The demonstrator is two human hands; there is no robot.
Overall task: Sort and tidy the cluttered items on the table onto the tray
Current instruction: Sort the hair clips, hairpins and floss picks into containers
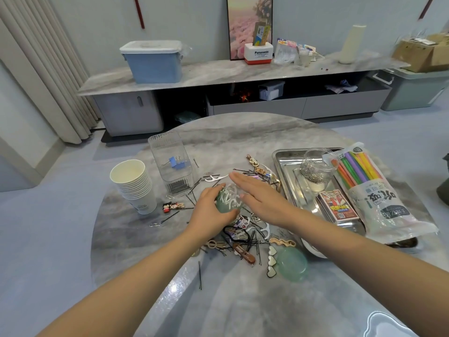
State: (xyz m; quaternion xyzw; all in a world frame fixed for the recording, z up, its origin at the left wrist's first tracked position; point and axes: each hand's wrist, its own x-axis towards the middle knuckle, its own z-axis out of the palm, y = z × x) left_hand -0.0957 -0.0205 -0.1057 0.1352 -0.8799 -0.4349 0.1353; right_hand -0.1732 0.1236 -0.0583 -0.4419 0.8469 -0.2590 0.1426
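The left hand (211,207) grips a green jar (224,203) of what look like floss picks (232,194); the right hand (260,198) lies flat, holding nothing. Tip it and they spill.

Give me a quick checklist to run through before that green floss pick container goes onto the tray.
1. Hold on the green container: ok, the left hand grips it from the side.
2. Right hand free: ok, it lies flat and open over the container's top, holding nothing.
3. Container closed: not ok, its green lid lies apart on the table.
4. All picks gathered: not ok, loose floss picks are on the table.
5. Room on the metal tray: ok, bare metal shows at its left part beside the glass jar.
6. Container full or not: cannot tell, the hands hide most of it.
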